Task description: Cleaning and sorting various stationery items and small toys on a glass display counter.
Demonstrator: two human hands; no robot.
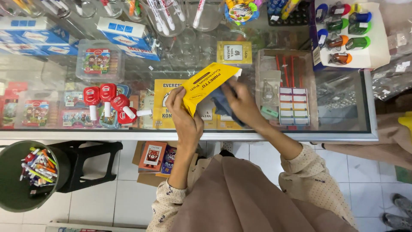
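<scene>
My left hand (184, 118) holds a flat yellow cardboard box (207, 85) by its lower corner, above the glass counter (343, 116). Against the box's right side my right hand (242, 103) presses a dark blue cloth (221, 103). The cloth is partly hidden by the fingers of that hand. Both hands meet over the middle of the counter top.
Several red and white stamp-like tools (109, 101) lie on the glass to the left. A clear tray with red pens and label sheets (285, 86) stands to the right, coloured staplers on a card (343, 32) behind it. A dark bin of pens (25, 176) stands at floor level on the left.
</scene>
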